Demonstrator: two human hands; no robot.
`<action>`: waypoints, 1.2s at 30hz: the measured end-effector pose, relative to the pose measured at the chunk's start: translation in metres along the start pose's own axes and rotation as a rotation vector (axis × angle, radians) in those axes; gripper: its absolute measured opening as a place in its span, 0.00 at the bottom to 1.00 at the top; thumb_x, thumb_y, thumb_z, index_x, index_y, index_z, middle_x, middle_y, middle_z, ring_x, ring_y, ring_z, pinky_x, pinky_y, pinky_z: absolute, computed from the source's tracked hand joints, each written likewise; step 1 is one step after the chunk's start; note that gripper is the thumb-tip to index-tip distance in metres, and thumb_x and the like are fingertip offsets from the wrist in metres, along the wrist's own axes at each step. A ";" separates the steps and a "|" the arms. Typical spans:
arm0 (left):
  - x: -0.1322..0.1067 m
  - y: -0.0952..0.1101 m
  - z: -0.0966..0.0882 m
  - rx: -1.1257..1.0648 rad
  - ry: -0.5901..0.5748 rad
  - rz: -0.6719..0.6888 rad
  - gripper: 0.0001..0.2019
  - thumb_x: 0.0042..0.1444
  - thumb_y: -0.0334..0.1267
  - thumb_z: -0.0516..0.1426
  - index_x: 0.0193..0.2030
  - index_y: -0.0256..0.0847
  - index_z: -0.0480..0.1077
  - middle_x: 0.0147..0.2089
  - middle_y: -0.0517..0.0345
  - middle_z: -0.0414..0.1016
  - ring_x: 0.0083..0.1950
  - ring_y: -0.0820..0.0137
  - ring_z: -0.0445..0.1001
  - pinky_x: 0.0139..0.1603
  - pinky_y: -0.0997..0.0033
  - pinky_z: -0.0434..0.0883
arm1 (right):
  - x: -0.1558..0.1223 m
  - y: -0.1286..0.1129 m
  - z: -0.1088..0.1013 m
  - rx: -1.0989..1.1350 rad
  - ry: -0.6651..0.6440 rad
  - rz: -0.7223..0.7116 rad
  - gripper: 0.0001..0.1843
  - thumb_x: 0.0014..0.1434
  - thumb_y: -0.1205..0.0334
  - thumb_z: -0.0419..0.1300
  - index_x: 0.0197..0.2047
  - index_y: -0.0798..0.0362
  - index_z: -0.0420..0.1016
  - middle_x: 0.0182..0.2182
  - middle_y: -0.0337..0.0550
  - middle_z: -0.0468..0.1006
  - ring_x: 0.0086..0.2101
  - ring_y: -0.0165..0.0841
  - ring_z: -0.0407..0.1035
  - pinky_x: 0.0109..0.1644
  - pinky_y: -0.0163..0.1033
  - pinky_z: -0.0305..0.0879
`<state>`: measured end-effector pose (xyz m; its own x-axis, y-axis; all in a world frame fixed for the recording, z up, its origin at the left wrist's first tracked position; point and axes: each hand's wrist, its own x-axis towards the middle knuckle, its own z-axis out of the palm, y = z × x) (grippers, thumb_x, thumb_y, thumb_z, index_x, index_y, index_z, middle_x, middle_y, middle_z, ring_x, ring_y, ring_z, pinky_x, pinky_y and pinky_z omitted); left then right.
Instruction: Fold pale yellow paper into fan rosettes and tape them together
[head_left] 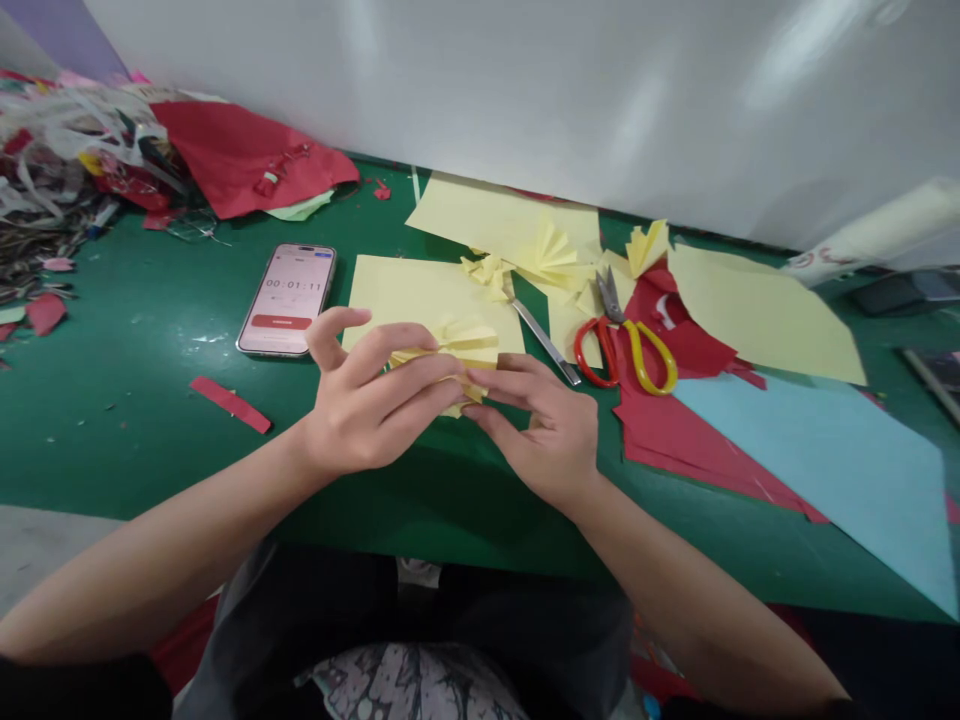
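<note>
Both hands meet over a pleated yellow paper fan (455,345) near the front of the green table (135,400). My left hand (367,400) pinches the folded paper from the left, its fingers pressed together along the pleats. From the right, my right hand (536,425) grips the same piece between thumb and fingers. The fan rests over a flat yellow sheet (405,290).
A phone (287,297) showing a timer lies left of the sheet. Scissors (626,345) with red and yellow handles, a metal ruler (546,342), more folded yellow fans (551,255), red paper (675,430) and a blue sheet (832,470) lie to the right. Scrap heaps (67,170) fill the far left.
</note>
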<state>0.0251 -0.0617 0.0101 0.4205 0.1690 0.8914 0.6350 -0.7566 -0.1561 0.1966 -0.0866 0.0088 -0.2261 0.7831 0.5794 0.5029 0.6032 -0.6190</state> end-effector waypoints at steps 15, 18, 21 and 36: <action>0.004 0.001 -0.004 -0.063 -0.038 0.027 0.03 0.49 0.29 0.58 0.29 0.41 0.69 0.27 0.70 0.76 0.32 0.72 0.73 0.49 0.60 0.56 | 0.003 0.004 -0.002 -0.112 0.159 -0.303 0.12 0.46 0.73 0.62 0.33 0.51 0.69 0.26 0.39 0.72 0.28 0.27 0.68 0.28 0.33 0.70; 0.002 0.000 -0.003 -0.056 -0.042 0.033 0.04 0.50 0.30 0.57 0.31 0.43 0.69 0.27 0.69 0.76 0.32 0.72 0.73 0.47 0.61 0.57 | 0.003 0.003 -0.003 -0.124 0.177 -0.309 0.13 0.45 0.74 0.63 0.34 0.51 0.70 0.25 0.39 0.72 0.27 0.27 0.67 0.26 0.32 0.68; 0.002 -0.001 -0.003 -0.050 -0.049 0.037 0.05 0.51 0.29 0.56 0.31 0.44 0.69 0.27 0.69 0.76 0.32 0.72 0.73 0.44 0.60 0.59 | 0.004 0.004 -0.004 -0.068 0.182 -0.293 0.13 0.44 0.73 0.64 0.34 0.51 0.69 0.24 0.37 0.72 0.27 0.28 0.65 0.29 0.35 0.68; 0.004 0.002 -0.003 -0.018 -0.018 0.076 0.07 0.50 0.30 0.58 0.25 0.45 0.69 0.25 0.73 0.75 0.32 0.74 0.71 0.47 0.60 0.57 | 0.006 0.005 -0.003 0.427 0.007 0.383 0.10 0.53 0.66 0.58 0.38 0.46 0.62 0.21 0.29 0.67 0.23 0.22 0.64 0.28 0.30 0.62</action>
<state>0.0260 -0.0641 0.0141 0.4786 0.1216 0.8696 0.5893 -0.7787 -0.2155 0.2001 -0.0798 0.0106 -0.0874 0.9577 0.2742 0.1656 0.2854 -0.9440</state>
